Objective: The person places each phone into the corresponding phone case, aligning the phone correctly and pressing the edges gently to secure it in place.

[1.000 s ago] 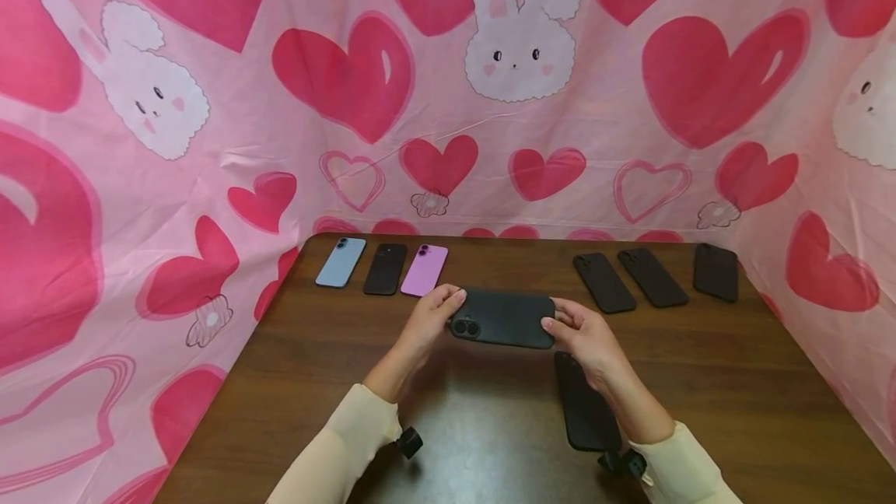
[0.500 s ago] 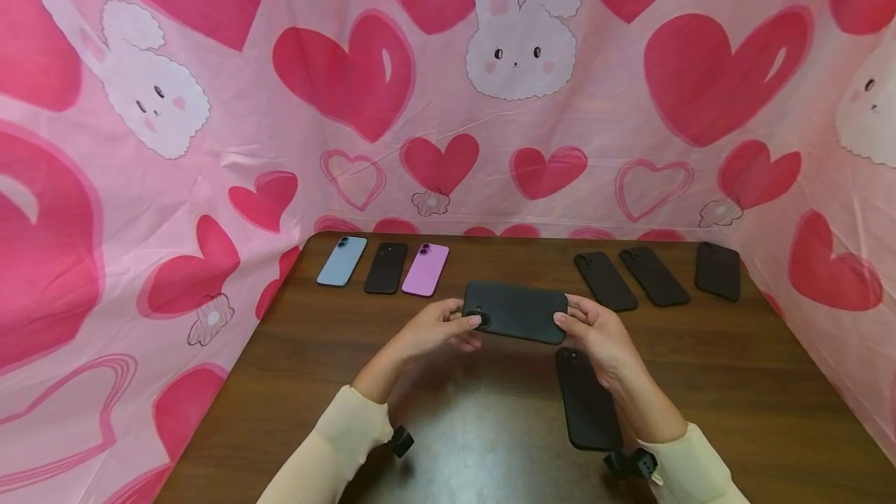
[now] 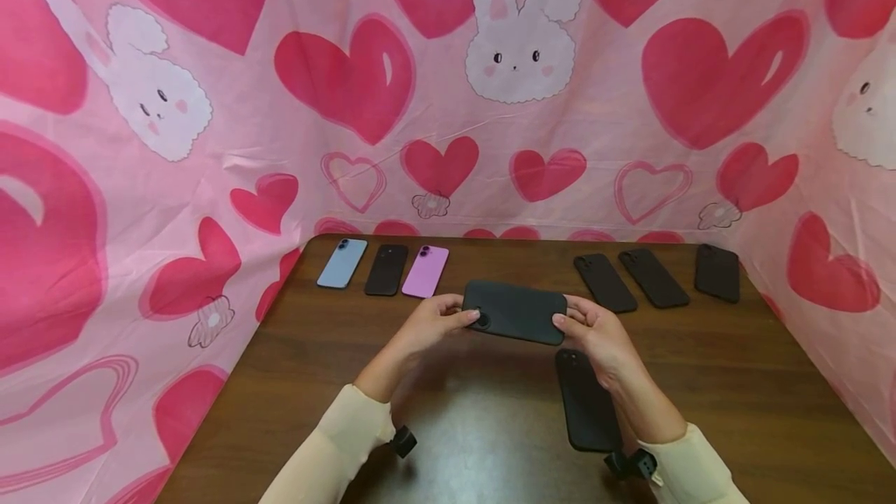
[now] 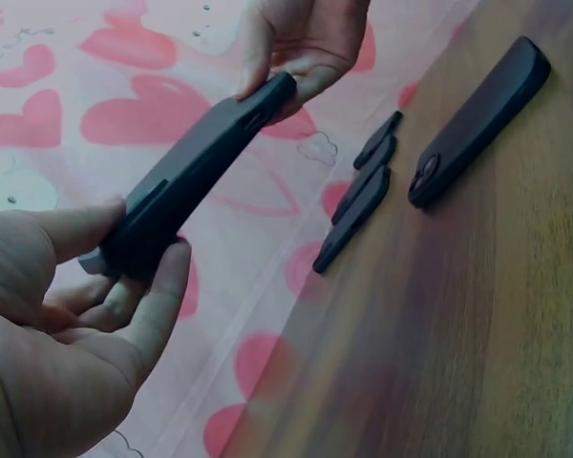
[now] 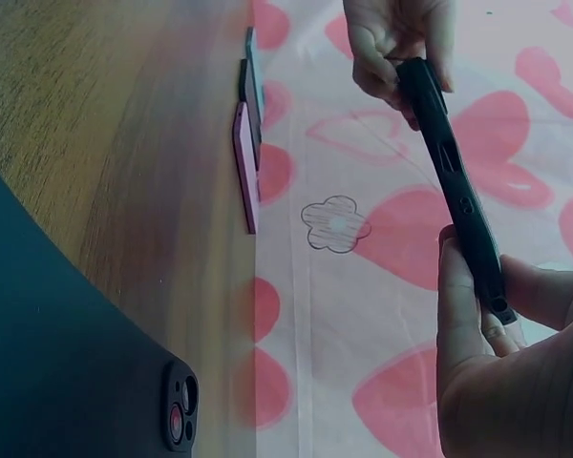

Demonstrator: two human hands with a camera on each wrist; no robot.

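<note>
Both hands hold a black phone case (image 3: 518,313) sideways above the table, its back facing the head camera. My left hand (image 3: 427,333) pinches the camera end, with the thumb over part of the round camera openings. At the other end my right hand (image 3: 595,333) grips it with the thumb on the back and fingers behind. In the left wrist view the case (image 4: 191,172) shows its long edge with a slot, and a pale grey bit shows at the near end. Below the right hand lies another black phone-shaped piece (image 3: 588,403) with camera lenses.
At the back left lie a light blue phone (image 3: 341,263), a black phone (image 3: 386,270) and a pink phone (image 3: 425,271). Several black cases (image 3: 605,283) lie at the back right of the wooden table (image 3: 315,379). A pink heart-patterned cloth (image 3: 504,123) surrounds the table.
The left hand's thumb has moved from the upper corner down onto the camera area, and the case has shifted slightly right. Over the last half second the hands have barely moved.
</note>
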